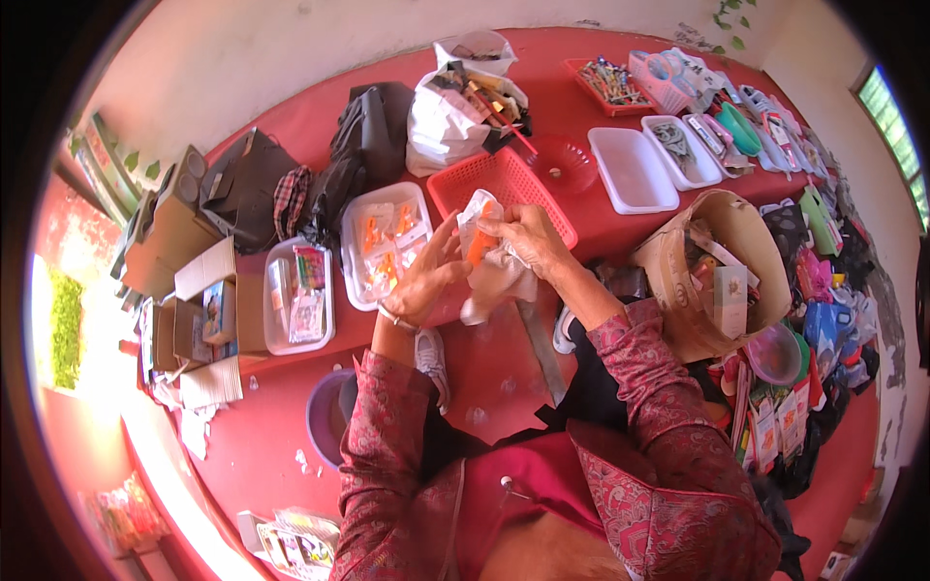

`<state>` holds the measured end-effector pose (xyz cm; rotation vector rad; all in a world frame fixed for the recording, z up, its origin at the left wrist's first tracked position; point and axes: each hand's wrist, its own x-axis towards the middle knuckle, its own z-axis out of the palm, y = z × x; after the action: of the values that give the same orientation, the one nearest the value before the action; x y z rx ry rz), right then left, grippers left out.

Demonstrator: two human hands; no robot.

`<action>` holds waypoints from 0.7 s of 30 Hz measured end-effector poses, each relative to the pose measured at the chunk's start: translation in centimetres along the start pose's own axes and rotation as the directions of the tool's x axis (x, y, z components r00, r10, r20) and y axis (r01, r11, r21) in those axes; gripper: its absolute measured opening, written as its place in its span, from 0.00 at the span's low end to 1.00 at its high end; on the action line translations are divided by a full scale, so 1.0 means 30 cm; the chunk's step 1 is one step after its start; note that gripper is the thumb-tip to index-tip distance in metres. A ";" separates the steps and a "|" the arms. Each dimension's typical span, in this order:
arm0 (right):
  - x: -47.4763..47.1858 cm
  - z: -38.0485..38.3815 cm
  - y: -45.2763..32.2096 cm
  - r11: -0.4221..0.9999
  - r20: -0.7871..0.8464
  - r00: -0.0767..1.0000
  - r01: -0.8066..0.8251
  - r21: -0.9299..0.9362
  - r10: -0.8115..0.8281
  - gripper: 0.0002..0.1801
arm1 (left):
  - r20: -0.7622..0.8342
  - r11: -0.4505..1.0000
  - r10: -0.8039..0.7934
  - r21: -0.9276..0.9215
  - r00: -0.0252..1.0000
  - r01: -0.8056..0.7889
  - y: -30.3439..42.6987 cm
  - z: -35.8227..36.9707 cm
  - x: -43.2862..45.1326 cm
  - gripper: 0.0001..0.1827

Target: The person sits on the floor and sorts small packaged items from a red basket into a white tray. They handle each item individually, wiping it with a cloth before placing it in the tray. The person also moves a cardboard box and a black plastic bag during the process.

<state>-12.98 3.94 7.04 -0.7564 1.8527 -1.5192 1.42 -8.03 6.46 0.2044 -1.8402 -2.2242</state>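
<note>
In front of me, my right hand (524,236) holds a small orange plastic item (479,243) together with a pale cloth (517,270). My left hand (425,279) is beside it with its fingers apart; no object shows in it. Just left of my hands stands a white plastic tray (347,254) with several orange items in clear wrapping. Beyond my hands is a red perforated basket (501,174). A second white tray (270,330), farther left, holds small packaged goods.
A large cardboard container (665,290) of mixed items stands at the right. White trays (631,171), a red tray of pens (610,109) and a filled white bag (436,134) are farther back. A purple bucket (320,417) stands on the red floor, beside an open cardboard box (251,312) at left.
</note>
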 end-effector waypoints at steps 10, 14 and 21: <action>0.061 -0.096 -0.029 0.961 0.013 0.992 0.127 -0.245 -0.128 0.26 | -0.356 0.983 -0.143 -0.162 0.924 0.089 0.009 0.032 0.010 0.12; 0.067 -0.088 -0.039 0.925 0.190 0.930 0.346 -0.159 -0.315 0.21 | -0.270 0.983 -0.183 -0.043 0.945 0.178 0.010 0.056 0.028 0.11; 0.089 -0.136 -0.033 0.963 0.262 0.938 0.256 -0.088 -0.226 0.08 | -0.121 0.972 -0.221 -0.104 0.968 0.209 0.001 0.097 0.027 0.12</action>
<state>-17.77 4.33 8.34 -1.2139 1.7212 -1.3892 -0.13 -5.52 7.11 0.5449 -1.7154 -2.3665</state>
